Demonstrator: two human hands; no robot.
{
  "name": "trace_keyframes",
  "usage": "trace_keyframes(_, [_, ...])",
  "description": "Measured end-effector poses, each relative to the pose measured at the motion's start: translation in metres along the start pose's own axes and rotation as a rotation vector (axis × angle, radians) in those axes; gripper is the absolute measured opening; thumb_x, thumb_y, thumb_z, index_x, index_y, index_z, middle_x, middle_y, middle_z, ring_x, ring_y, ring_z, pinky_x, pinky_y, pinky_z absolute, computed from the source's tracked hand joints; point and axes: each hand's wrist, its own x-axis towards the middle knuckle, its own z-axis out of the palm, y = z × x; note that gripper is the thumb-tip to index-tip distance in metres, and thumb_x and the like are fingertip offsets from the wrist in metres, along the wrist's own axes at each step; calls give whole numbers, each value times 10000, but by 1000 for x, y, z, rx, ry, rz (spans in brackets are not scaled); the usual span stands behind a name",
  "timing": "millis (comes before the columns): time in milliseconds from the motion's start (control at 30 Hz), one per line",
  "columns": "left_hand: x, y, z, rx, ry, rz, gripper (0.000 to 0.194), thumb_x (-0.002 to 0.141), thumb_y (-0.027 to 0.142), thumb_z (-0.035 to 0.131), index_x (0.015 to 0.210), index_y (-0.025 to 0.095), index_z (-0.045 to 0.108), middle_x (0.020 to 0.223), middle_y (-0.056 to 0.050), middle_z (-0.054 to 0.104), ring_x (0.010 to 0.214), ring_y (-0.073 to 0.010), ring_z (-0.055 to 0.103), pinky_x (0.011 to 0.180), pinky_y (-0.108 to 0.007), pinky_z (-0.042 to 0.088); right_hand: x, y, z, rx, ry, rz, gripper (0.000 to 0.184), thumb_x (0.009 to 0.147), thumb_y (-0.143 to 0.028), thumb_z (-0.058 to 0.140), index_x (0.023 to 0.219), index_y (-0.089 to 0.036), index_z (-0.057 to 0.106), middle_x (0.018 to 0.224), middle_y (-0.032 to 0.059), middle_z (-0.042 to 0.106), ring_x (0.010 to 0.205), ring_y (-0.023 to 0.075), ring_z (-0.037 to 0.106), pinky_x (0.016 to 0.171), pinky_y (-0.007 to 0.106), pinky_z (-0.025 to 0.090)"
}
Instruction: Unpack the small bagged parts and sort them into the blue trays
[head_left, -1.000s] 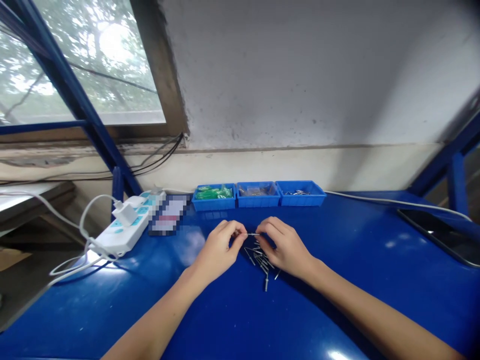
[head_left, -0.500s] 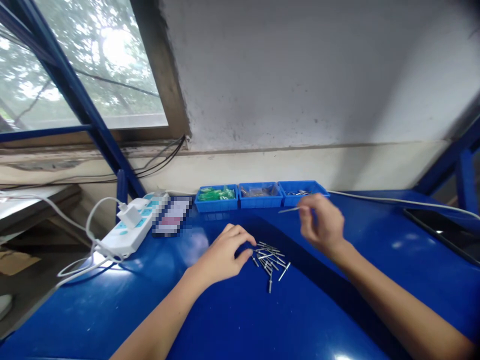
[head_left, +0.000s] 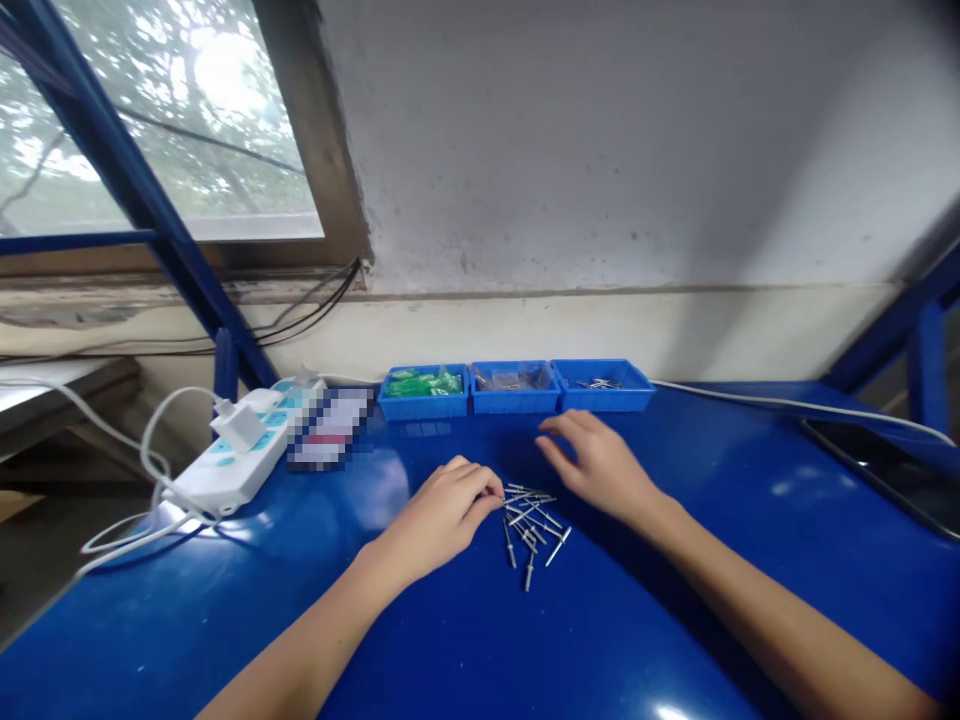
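Observation:
A loose pile of silver blind rivets (head_left: 531, 520) lies on the blue table. My left hand (head_left: 457, 510) is at the pile's left edge, thumb and forefinger pinched together on the end of a rivet. Its fingers hide most of that piece. My right hand (head_left: 592, 462) hovers beyond the pile to the right, thumb and fingers apart, with nothing between them. Just behind it stands a blue bin (head_left: 611, 401) with some silver rivets (head_left: 600, 384) inside.
Left of that bin are a blue bin (head_left: 516, 402) of small parts in clear plastic and a blue bin (head_left: 424, 407) of green packets. A power strip (head_left: 244, 455) with white cables and a phone (head_left: 330, 430) lie left. A dark tablet-like device (head_left: 885, 475) lies right.
My right hand has moved left from near the right bin, and the rivet it held is gone from its fingers. The left thumb and forefinger have closed at the pile.

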Motion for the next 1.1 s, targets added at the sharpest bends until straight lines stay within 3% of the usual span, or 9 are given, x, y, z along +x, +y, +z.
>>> trace_keyframes(100, [1, -1, 3, -95, 76, -59, 112, 904, 240, 463, 906, 215, 573, 842, -10, 598, 834, -164, 543, 777, -302, 444, 2, -34, -1, 88, -112, -177, 201, 926, -298, 401, 892, -183, 562, 788, 52, 606, 718, 178, 525, 669, 313, 380])
trace_keyframes(200, [1, -1, 6, -201, 141, -123, 77, 867, 247, 525, 928, 214, 558, 828, 3, 588, 767, -142, 569, 749, -285, 456, -2, -48, 3, 158, -145, -158, 252, 951, -272, 327, 825, -180, 526, 721, 35, 570, 652, 154, 488, 633, 288, 351])
trace_keyframes(367, [0, 2, 6, -226, 230, -97, 108, 834, 261, 583, 927, 217, 549, 849, 3, 573, 793, -139, 576, 742, -273, 454, -8, -49, 6, 327, -163, -31, 285, 965, -264, 284, 755, -190, 461, 656, 5, 524, 595, 125, 483, 579, 241, 332])
trace_keyframes(667, [-2, 6, 5, -209, 238, -49, 87, 823, 256, 604, 852, 206, 539, 826, 9, 557, 747, -124, 564, 690, -245, 448, -7, -51, 8, 340, -139, -106, 285, 949, -272, 345, 707, -186, 467, 607, -5, 515, 550, 112, 469, 540, 225, 301])
trace_keyframes(933, [-1, 8, 3, -154, 261, -8, 71, 873, 250, 531, 855, 206, 582, 827, -10, 583, 809, -147, 549, 741, -270, 449, -9, -48, 7, 363, 12, -61, 291, 934, -239, 350, 658, -195, 429, 540, -28, 453, 462, 93, 413, 494, 223, 275])
trace_keyframes(1100, [-1, 10, 3, -110, 298, -29, 116, 893, 255, 496, 838, 209, 588, 813, -8, 611, 819, -159, 545, 750, -280, 441, -8, -48, 7, 370, -35, -70, 296, 937, -247, 342, 660, -196, 434, 529, -30, 452, 455, 95, 422, 488, 221, 282])
